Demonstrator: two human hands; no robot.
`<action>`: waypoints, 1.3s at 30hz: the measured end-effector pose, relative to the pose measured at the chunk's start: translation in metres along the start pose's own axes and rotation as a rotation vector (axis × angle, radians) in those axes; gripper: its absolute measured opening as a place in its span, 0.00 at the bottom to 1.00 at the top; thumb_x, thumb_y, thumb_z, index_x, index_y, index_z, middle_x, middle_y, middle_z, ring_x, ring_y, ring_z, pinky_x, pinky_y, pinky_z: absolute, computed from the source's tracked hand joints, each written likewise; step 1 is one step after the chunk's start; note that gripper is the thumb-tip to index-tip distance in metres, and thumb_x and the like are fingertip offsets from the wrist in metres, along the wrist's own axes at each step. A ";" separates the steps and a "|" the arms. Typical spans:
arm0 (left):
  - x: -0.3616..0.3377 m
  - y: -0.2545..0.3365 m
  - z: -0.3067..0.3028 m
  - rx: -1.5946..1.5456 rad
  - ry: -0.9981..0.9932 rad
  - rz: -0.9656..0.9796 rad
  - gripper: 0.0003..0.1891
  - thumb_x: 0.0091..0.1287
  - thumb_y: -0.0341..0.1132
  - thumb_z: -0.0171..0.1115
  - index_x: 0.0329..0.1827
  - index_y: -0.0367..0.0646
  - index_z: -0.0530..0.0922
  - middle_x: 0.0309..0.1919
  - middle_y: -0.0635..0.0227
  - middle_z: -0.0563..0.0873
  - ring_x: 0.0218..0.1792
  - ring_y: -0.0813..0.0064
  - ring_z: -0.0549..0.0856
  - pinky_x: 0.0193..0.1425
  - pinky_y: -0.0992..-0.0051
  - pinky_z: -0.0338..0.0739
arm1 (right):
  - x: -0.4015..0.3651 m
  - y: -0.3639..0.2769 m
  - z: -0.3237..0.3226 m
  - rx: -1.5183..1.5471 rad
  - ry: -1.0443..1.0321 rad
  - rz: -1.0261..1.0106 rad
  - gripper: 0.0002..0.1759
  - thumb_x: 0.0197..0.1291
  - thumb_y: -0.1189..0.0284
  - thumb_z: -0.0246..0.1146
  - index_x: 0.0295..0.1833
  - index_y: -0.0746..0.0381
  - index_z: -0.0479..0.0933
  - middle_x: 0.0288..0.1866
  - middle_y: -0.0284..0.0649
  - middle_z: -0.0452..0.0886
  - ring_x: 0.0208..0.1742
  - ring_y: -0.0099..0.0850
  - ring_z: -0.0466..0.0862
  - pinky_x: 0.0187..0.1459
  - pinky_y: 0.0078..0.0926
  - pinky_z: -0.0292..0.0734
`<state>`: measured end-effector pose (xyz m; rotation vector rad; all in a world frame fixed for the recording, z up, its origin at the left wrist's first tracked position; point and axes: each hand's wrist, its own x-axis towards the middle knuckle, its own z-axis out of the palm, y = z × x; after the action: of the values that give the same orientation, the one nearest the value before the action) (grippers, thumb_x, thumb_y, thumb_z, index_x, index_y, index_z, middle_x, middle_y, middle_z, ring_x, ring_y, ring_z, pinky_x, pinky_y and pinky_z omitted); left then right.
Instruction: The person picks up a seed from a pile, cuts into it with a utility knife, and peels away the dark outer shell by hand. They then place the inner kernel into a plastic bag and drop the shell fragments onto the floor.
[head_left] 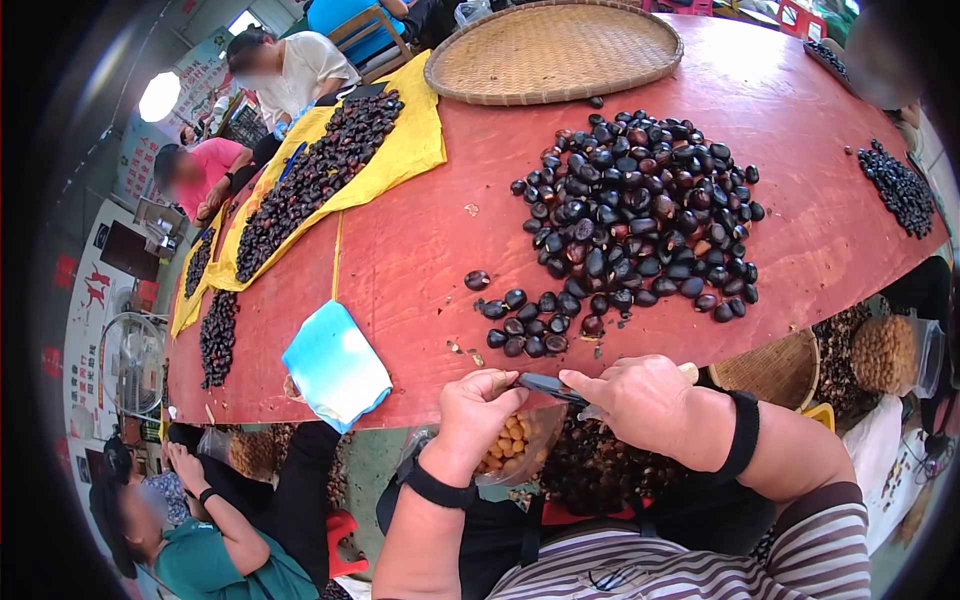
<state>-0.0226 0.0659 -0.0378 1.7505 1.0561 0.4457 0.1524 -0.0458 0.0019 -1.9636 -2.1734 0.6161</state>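
Observation:
My left hand [478, 408] is closed in a pinch by the table edge, holding a small nut mostly hidden by its fingertips. My right hand [635, 400] grips a knife [545, 384], its dark blade pointing left and meeting the left fingertips. The index finger lies along the back of the blade, and a pale handle end shows behind the fist. Below my hands, a clear tub [545, 432] contains peeled yellow kernels [507, 447]. Beside it is a heap of dark shells [600, 465]. Just beyond my hands, several glossy dark nuts [535, 325] lie loose on the red table [430, 270].
A large pile of dark nuts [640, 210] covers the table's middle right. Behind it sits a round woven tray [560, 50]. Leftward are a blue-and-white packet [340, 365] and a yellow sheet [415, 150] bearing more nuts. Several people sit around the table.

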 end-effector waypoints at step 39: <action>-0.048 0.022 0.029 -0.729 -0.230 -0.153 0.16 0.58 0.25 0.55 0.50 0.35 0.69 0.40 0.67 0.77 0.41 0.74 0.79 0.45 0.79 0.74 | -0.067 0.015 0.013 0.532 0.121 0.088 0.26 0.51 0.62 0.57 0.55 0.59 0.64 0.39 0.48 0.73 0.40 0.44 0.75 0.39 0.35 0.70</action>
<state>-0.0183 0.0072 -0.0223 1.0359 0.7262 0.4472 0.1702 -0.1131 -0.0044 -1.7549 -1.6377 0.9440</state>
